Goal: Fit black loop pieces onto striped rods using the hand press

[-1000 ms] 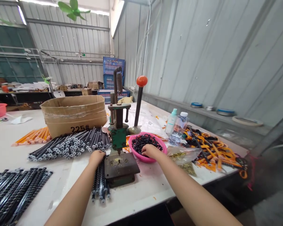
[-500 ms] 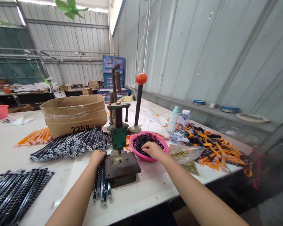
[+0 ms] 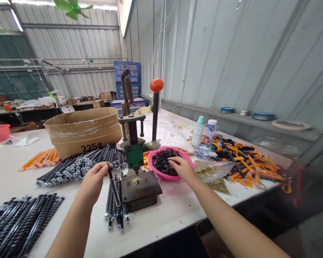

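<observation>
Between its thumb and fingertips my left hand (image 3: 93,182) pinches one end of a slim black rod with pale spiral stripes (image 3: 113,187). The rod slants down over several similar striped rods (image 3: 111,208) lying beside the press base. My right hand (image 3: 182,167) is at the pink bowl (image 3: 165,177), its fingers drawn together among small black looped pieces (image 3: 161,162); what they grip is hidden. Between my hands stands a green hand press (image 3: 134,156) with an orange-knobbed lever (image 3: 156,86). Brass-coloured crumbs lie on its dark base plate (image 3: 142,190).
Striped rods with white ends (image 3: 78,168) are piled before a cardboard box (image 3: 83,130); another bundle (image 3: 24,222) lies front left. Right of the bowl are a bag of brass-coloured bits (image 3: 218,185), a clear bottle (image 3: 206,143), a spray bottle (image 3: 197,132) and orange-black straps (image 3: 247,161).
My left hand has lifted one striped rod's end from the bunch and moved left and towards me. My right hand has shifted slightly right, still at the bowl.
</observation>
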### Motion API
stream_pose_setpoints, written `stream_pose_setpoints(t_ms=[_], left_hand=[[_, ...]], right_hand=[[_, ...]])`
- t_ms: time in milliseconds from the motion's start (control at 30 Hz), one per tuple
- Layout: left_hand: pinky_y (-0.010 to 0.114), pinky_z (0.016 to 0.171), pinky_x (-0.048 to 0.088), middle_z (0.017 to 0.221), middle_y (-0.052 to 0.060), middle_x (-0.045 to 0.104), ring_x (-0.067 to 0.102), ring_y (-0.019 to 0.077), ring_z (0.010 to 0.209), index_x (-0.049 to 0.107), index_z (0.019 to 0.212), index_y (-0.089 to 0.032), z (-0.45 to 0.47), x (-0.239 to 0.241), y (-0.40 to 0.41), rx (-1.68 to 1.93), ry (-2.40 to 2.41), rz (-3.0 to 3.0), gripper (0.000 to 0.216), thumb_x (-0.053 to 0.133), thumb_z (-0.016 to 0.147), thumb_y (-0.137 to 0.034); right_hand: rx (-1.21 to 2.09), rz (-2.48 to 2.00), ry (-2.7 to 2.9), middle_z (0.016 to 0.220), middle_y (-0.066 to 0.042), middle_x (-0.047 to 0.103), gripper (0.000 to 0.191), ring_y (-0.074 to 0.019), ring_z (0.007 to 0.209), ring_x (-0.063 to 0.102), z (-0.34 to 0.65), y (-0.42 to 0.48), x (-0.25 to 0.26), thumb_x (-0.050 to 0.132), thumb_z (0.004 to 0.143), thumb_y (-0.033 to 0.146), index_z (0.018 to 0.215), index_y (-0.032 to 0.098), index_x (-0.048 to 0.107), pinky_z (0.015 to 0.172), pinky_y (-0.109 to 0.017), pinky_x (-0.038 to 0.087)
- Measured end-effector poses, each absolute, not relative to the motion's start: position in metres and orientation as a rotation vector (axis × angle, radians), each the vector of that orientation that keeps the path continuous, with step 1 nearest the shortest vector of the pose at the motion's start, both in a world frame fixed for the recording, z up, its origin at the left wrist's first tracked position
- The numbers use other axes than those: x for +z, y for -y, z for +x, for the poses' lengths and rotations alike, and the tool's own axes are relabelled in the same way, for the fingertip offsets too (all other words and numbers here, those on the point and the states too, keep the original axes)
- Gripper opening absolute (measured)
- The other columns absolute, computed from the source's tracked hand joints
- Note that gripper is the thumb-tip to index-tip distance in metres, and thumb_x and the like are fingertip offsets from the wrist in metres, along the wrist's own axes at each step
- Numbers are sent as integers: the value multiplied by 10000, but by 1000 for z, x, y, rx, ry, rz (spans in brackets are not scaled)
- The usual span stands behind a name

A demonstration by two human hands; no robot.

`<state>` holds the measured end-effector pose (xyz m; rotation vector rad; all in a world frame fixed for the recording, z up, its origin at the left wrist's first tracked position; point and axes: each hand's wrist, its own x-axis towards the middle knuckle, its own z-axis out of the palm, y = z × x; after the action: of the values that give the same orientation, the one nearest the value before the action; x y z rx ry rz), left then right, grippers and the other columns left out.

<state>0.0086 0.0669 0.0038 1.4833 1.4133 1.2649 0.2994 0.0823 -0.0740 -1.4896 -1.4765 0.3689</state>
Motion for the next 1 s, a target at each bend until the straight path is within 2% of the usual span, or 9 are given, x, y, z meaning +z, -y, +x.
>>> stream_pose_setpoints(t_ms=[100,200,267,333,500,667,767,900,1000], left_hand=[[287,669,441,605,-14,600,565,158,677,499,650,-211,16,23,-24,1492,-975,1429,217,565,615,-415],[223,456,423,483,-58,569,527,105,428,466,697,-210,38,15,5,1405,-864,1308,217,577,626,-382],[152,320,317,448,-67,548,441,59,303,450,702,-195,55,-2,16,1247,-886,1201,241,579,623,-383],[116,266,229,427,-70,531,365,27,243,433,686,-183,71,-22,24,1118,-889,1115,279,587,606,-401],[84,248,179,339,-123,435,320,13,199,412,764,-198,86,-55,39,1196,-875,910,364,614,566,-428],[107,251,235,415,-78,522,378,28,226,468,755,-176,81,-66,45,1253,-966,807,413,657,494,-435],[120,251,256,441,-53,549,384,28,236,524,732,-149,75,-68,46,1229,-1066,807,414,666,468,-435],[121,267,264,453,-38,560,365,16,245,569,749,-138,72,-68,50,1298,-1152,800,392,652,494,-424],[130,264,257,447,-37,548,363,23,250,589,729,-134,76,-69,53,1264,-1152,816,394,654,481,-432]], right_hand=[[362,-1342,1390,857,-65,575,147,-145,807,551,280,-56,-63,485,698,204,773,148,598,728,-276,468],[365,-968,1359,847,-26,555,133,-125,800,554,248,-17,-47,511,696,156,786,210,595,682,-244,488],[374,-735,1426,835,-6,553,255,-121,810,557,226,8,-39,508,697,78,855,266,575,678,-241,492],[373,-643,1538,823,1,558,379,-130,844,555,210,28,-36,511,679,9,918,301,546,709,-254,492],[387,-638,1568,786,-1,559,472,-139,856,556,193,53,-58,515,658,-34,982,310,506,704,-249,502],[391,-663,1683,852,-3,580,460,-134,860,559,199,65,-80,547,666,41,1016,333,478,712,-242,499],[280,-960,1811,981,-55,572,351,-167,904,542,235,55,-79,578,663,189,1002,255,513,762,-278,474],[205,-2027,1833,1044,-81,553,239,-210,999,477,326,11,-67,442,742,212,935,187,582,867,-356,365],[287,-2287,1812,848,-95,623,188,-209,831,558,381,-27,-67,454,744,204,778,137,626,756,-356,416]])
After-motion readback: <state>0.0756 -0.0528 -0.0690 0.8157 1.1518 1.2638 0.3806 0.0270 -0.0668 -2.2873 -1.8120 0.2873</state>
